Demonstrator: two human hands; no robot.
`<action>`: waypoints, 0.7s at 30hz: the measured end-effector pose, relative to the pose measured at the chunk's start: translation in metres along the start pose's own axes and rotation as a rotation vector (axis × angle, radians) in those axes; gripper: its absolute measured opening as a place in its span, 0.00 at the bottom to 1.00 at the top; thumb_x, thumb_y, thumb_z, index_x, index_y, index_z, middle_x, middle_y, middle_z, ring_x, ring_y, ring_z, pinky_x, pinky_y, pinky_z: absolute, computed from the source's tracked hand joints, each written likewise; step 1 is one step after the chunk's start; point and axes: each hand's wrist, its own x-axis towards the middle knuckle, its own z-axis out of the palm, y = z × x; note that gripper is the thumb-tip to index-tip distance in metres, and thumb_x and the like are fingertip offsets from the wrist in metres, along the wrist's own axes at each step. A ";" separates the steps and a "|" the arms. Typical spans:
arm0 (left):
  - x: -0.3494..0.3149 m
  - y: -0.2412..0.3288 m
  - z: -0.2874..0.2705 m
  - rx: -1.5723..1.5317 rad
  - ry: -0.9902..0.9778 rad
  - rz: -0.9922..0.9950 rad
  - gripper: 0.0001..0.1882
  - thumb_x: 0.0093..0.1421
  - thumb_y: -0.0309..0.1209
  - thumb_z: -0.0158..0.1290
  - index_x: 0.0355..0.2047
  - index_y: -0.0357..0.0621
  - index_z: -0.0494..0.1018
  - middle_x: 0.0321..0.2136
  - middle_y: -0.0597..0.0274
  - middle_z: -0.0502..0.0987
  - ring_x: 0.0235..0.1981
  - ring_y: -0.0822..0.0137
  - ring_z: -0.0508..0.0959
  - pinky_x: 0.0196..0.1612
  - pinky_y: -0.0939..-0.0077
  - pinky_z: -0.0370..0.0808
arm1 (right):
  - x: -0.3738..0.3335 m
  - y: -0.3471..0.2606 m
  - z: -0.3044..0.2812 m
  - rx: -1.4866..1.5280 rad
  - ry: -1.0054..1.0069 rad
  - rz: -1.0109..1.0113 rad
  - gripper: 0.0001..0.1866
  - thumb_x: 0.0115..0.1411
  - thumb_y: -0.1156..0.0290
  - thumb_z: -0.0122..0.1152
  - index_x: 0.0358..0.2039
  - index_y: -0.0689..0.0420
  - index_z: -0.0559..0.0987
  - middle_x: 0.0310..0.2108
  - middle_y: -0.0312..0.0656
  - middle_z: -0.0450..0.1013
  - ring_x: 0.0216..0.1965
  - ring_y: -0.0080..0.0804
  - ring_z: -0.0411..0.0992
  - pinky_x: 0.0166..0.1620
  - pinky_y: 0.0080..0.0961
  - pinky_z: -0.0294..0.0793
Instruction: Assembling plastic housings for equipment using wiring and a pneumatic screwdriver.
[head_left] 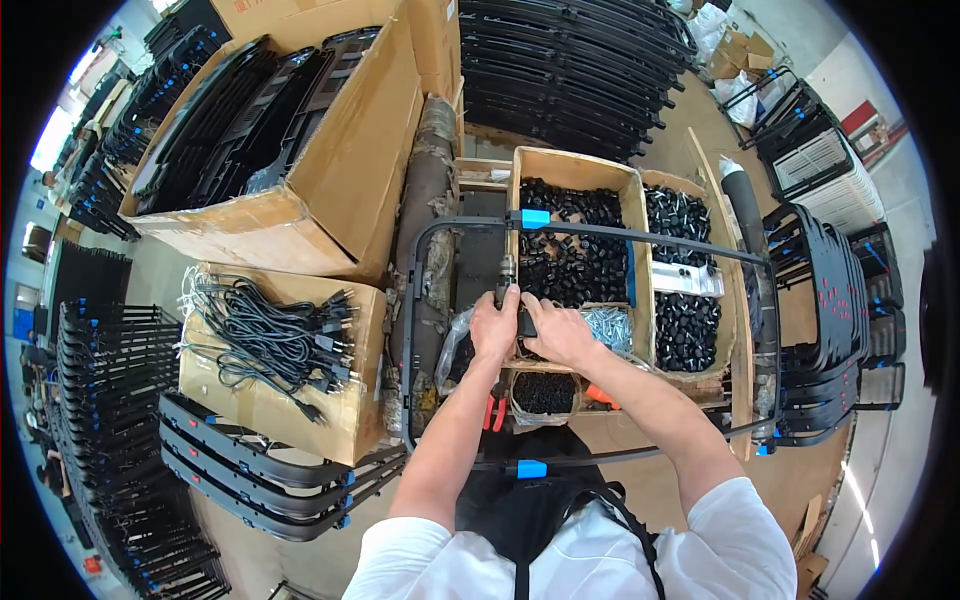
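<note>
My left hand is closed around a dark power drill, whose metal chuck points away from me. Beside it, my right hand curls over a dark part between the hands that looks like the drill's body; the fingers partly hide it. Around both hands lies a large black rounded frame with pieces of blue tape on its bars. Beyond my hands is a wooden bin of black plastic caps. Silver screws lie in a compartment next to my right hand.
Small black parts fill a box near my body, with red-handled pliers beside it. On the left, black cables lie on a carton under a big open carton of black panels. Stacked black frames stand right.
</note>
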 end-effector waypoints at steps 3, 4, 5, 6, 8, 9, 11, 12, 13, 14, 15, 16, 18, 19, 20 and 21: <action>0.003 0.004 0.001 0.020 0.015 0.002 0.36 0.66 0.63 0.53 0.41 0.34 0.78 0.42 0.36 0.83 0.48 0.38 0.81 0.52 0.50 0.75 | 0.005 0.001 -0.005 -0.002 -0.011 0.028 0.39 0.52 0.61 0.71 0.61 0.60 0.65 0.41 0.60 0.79 0.40 0.61 0.81 0.43 0.52 0.82; 0.003 0.004 0.002 0.019 0.016 0.001 0.36 0.66 0.63 0.53 0.41 0.34 0.78 0.42 0.36 0.83 0.48 0.38 0.81 0.52 0.50 0.75 | 0.006 0.002 -0.003 -0.002 -0.012 0.027 0.39 0.52 0.61 0.71 0.61 0.60 0.65 0.41 0.60 0.79 0.40 0.61 0.81 0.43 0.52 0.82; 0.003 0.003 0.002 0.016 0.007 -0.003 0.36 0.66 0.63 0.53 0.41 0.34 0.78 0.42 0.36 0.82 0.48 0.38 0.81 0.52 0.50 0.75 | 0.005 0.003 -0.002 -0.007 -0.006 0.019 0.38 0.53 0.61 0.71 0.61 0.60 0.65 0.40 0.60 0.79 0.40 0.62 0.81 0.43 0.52 0.83; 0.004 0.004 0.002 0.014 -0.002 -0.006 0.36 0.66 0.63 0.53 0.40 0.33 0.78 0.43 0.36 0.82 0.49 0.38 0.81 0.53 0.50 0.75 | 0.005 0.005 -0.001 -0.012 0.001 0.010 0.38 0.53 0.61 0.71 0.60 0.61 0.65 0.39 0.60 0.79 0.40 0.62 0.81 0.42 0.51 0.83; 0.007 0.001 -0.001 0.032 -0.021 -0.016 0.37 0.67 0.63 0.52 0.42 0.33 0.77 0.44 0.35 0.82 0.49 0.37 0.81 0.53 0.50 0.75 | 0.006 0.002 0.000 -0.018 0.017 -0.012 0.37 0.53 0.62 0.71 0.60 0.62 0.66 0.38 0.59 0.80 0.38 0.60 0.81 0.41 0.50 0.83; 0.009 0.000 -0.003 0.048 -0.045 -0.025 0.37 0.67 0.63 0.52 0.43 0.33 0.77 0.45 0.34 0.82 0.50 0.37 0.81 0.54 0.49 0.74 | 0.007 0.001 0.000 -0.028 0.033 -0.029 0.37 0.53 0.63 0.71 0.59 0.63 0.66 0.37 0.59 0.80 0.37 0.59 0.82 0.40 0.49 0.84; 0.007 0.008 -0.002 0.077 -0.061 -0.035 0.37 0.67 0.63 0.51 0.46 0.33 0.76 0.46 0.34 0.82 0.51 0.36 0.80 0.55 0.48 0.74 | 0.005 0.007 0.000 -0.009 0.034 -0.028 0.37 0.54 0.62 0.71 0.60 0.63 0.65 0.37 0.60 0.80 0.38 0.59 0.82 0.40 0.50 0.84; 0.006 0.011 -0.002 0.106 -0.079 -0.049 0.37 0.67 0.63 0.50 0.49 0.34 0.75 0.47 0.33 0.81 0.53 0.35 0.80 0.56 0.48 0.74 | 0.005 0.010 0.000 0.011 0.032 -0.025 0.37 0.54 0.62 0.71 0.60 0.62 0.65 0.38 0.60 0.81 0.39 0.59 0.82 0.41 0.50 0.84; 0.005 0.015 -0.002 0.105 -0.079 -0.046 0.37 0.67 0.63 0.50 0.49 0.34 0.75 0.47 0.33 0.81 0.53 0.35 0.80 0.56 0.48 0.74 | 0.004 0.012 0.000 0.009 0.034 -0.024 0.37 0.54 0.62 0.71 0.60 0.62 0.65 0.38 0.60 0.81 0.39 0.59 0.82 0.41 0.50 0.84; 0.005 0.019 -0.003 0.101 -0.108 -0.060 0.38 0.68 0.63 0.50 0.51 0.34 0.73 0.48 0.31 0.81 0.53 0.34 0.79 0.57 0.47 0.74 | 0.004 0.014 -0.001 0.030 0.042 -0.030 0.38 0.54 0.61 0.71 0.61 0.62 0.64 0.39 0.60 0.81 0.40 0.60 0.82 0.42 0.50 0.84; 0.004 0.023 -0.003 0.097 -0.139 -0.073 0.38 0.68 0.63 0.49 0.54 0.34 0.71 0.49 0.30 0.80 0.54 0.33 0.79 0.58 0.46 0.73 | 0.004 0.016 -0.001 0.051 0.049 -0.036 0.39 0.54 0.60 0.72 0.61 0.62 0.64 0.39 0.60 0.81 0.41 0.60 0.82 0.42 0.50 0.84; 0.005 0.024 -0.003 0.097 -0.134 -0.070 0.38 0.68 0.63 0.49 0.54 0.34 0.71 0.49 0.30 0.80 0.54 0.33 0.79 0.58 0.46 0.73 | 0.006 0.018 -0.001 0.080 0.005 -0.011 0.41 0.55 0.60 0.72 0.63 0.62 0.63 0.43 0.62 0.81 0.43 0.62 0.81 0.45 0.51 0.83; 0.006 0.025 -0.002 0.128 -0.128 -0.055 0.39 0.69 0.62 0.48 0.55 0.32 0.69 0.49 0.28 0.79 0.55 0.32 0.78 0.59 0.45 0.73 | 0.007 0.022 -0.001 0.113 0.012 -0.026 0.42 0.55 0.59 0.72 0.64 0.61 0.62 0.44 0.62 0.80 0.43 0.62 0.81 0.46 0.51 0.82; 0.007 0.025 -0.001 0.130 -0.124 -0.051 0.39 0.69 0.62 0.48 0.55 0.32 0.69 0.49 0.28 0.79 0.55 0.32 0.78 0.59 0.45 0.73 | 0.008 0.025 0.001 0.147 0.014 -0.037 0.43 0.55 0.58 0.72 0.65 0.61 0.62 0.45 0.63 0.80 0.44 0.63 0.81 0.48 0.52 0.82; 0.009 0.026 0.001 0.177 -0.122 -0.037 0.38 0.69 0.60 0.48 0.55 0.31 0.68 0.49 0.28 0.79 0.54 0.32 0.79 0.58 0.44 0.74 | 0.009 0.028 0.003 0.154 -0.033 -0.020 0.45 0.56 0.56 0.72 0.67 0.61 0.60 0.49 0.63 0.79 0.47 0.63 0.80 0.50 0.53 0.80; 0.011 0.026 0.002 0.223 -0.121 -0.023 0.38 0.70 0.59 0.48 0.56 0.30 0.67 0.49 0.28 0.79 0.52 0.32 0.80 0.56 0.44 0.75 | 0.011 0.031 0.006 0.155 -0.029 -0.023 0.45 0.56 0.56 0.72 0.67 0.61 0.60 0.49 0.63 0.79 0.47 0.63 0.80 0.50 0.53 0.80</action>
